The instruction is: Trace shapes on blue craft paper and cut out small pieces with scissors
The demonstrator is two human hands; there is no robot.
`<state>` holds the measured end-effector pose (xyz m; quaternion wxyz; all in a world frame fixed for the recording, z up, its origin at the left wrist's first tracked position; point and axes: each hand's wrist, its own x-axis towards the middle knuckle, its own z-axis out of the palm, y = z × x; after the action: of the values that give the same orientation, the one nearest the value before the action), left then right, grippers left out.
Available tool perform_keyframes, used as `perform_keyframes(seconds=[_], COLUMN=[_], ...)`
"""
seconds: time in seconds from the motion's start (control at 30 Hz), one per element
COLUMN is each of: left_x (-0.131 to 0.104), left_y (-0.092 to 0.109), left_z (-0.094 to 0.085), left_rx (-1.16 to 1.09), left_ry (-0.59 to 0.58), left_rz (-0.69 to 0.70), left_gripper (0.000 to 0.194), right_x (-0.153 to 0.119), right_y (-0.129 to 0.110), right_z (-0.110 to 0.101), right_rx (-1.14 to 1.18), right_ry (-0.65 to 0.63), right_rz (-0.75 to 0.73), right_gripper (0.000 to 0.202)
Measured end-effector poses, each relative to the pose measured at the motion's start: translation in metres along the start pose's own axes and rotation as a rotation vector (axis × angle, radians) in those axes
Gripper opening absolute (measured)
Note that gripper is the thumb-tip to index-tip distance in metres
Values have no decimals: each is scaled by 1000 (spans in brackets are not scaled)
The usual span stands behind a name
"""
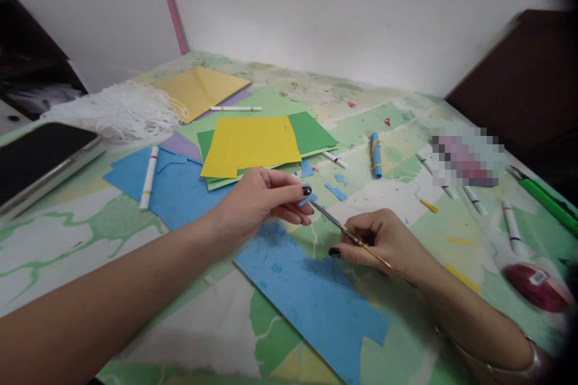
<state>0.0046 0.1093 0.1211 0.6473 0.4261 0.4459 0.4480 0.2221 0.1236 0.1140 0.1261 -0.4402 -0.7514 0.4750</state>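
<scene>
Between thumb and fingers, my left hand [275, 195] pinches a small piece of blue paper [305, 198]. My right hand [382, 240] is wrapped round a pair of scissors [332, 218] with gold-coloured handles. The blade tips point left and reach the edge of the blue piece; whether they are apart I cannot tell. Below both hands lies a large cut sheet of blue paper [298, 289]. Blue paper scraps [335, 191] are scattered just beyond my fingers. Farther back rests a yellow sheet [253, 144] on top of green sheets [311, 132].
White string [121, 109] is heaped at the left beside a phone-like device [45, 156]. Markers [149, 179] lie about. A blue paper roll [376, 155] with yellow bands stands beyond my right hand. At right are a dark red yarn bundle [537, 287] and a green cutter [548, 201].
</scene>
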Motion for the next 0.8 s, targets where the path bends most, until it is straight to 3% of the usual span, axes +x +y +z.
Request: perform_keyframes(seconds=[0.2, 0.4, 0.6, 0.8], left_x=[-1, 0, -1, -4], left_y=[3, 4, 0, -1], left_z=[1, 1, 3, 7], left_rx=[146, -16, -96, -15], left_ry=[106, 106, 155, 80], left_rz=[70, 88, 97, 65], left_gripper=[9, 8, 13, 13], right_x=[-2, -6, -7, -6], right_y=[0, -4, -5, -7], right_z=[-2, -1, 6, 11], right_rx=[83, 156, 10, -162], right_ry=[-57, -52, 40, 186], right_rz=[24, 0, -22, -49], right_gripper=[44, 42, 43, 42])
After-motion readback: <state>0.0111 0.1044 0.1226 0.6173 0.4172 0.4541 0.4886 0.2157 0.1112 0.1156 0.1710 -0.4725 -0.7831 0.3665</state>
